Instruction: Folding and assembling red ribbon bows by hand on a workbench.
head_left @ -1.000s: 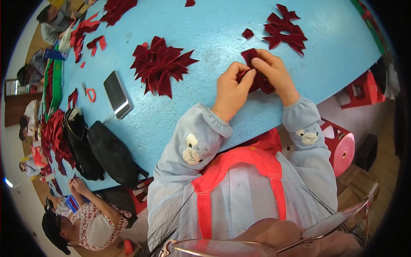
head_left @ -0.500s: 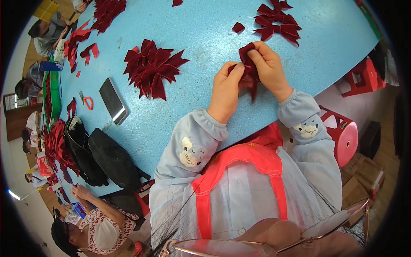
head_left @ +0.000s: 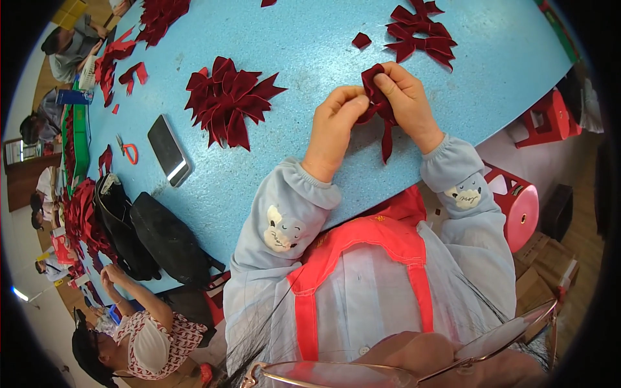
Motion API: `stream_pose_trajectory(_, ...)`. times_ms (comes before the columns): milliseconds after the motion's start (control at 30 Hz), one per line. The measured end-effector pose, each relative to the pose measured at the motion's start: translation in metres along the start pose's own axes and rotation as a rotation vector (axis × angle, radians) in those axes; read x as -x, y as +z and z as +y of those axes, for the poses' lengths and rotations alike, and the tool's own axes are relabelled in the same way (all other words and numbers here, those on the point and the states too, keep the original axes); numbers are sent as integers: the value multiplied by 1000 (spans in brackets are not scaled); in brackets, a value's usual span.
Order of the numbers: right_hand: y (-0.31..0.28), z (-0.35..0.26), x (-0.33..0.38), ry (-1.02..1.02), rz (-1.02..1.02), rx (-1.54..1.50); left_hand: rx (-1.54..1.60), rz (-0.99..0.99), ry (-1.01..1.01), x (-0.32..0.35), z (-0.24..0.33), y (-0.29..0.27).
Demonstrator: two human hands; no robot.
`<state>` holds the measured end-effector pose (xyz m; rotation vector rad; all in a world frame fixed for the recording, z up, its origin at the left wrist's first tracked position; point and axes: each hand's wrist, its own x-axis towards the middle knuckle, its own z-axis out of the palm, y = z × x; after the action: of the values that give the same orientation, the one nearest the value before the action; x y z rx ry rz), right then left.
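Right now I have a dark red ribbon point(head_left: 380, 111) between my two hands, raised near the close edge of the blue table point(head_left: 291, 39). My right hand point(head_left: 414, 110) grasps it firmly, thumb lying over the upper fold and fingers curled behind. My left hand point(head_left: 332, 129) has thumb and fingertips drawn together at the ribbon's left side, and seems to nip it there; the exact grip is partly hidden by the fingers. A narrow end hangs loose below, between the hands.

As I judge it, this is a small job of folding and gathering, and the right thumb matters most: it should press flat on the fold so that nothing slips while the left fingertips tuck or pull. A light, close pinch near the middle would serve better than a tug on the edge, which could twist the cloth or skew the loop. I would keep the hanging end straight and out from under the fingers.

To my left on the table lies a heap of dark red bows point(head_left: 231, 100); beyond my right hand are a few joined bows point(head_left: 424, 35), with a small scrap point(head_left: 361, 41) just beside them. The orange-handled scissors point(head_left: 130, 152) lie well apart, past the phone point(head_left: 169, 152).
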<state>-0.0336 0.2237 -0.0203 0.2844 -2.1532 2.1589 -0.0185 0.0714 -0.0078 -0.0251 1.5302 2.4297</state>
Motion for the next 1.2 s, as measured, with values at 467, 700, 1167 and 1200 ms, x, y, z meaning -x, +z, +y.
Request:
stream_pose_trajectory(467,-13,-13,-3,220,-53,-625,245,7,-58,-5,8,-6)
stream_pose_trajectory(700,-3,-6,-4,51,-95,-153,218,17,-21,-4,-1,-1)
stream_pose_trajectory(1167,-4,-6,-4,183,17,-256,130,-96,-262,-4,-4,-8)
stream_pose_trajectory(1200,-4,-6,-4,185,-36,-190,130,-94,-261,-4,-4,-7)
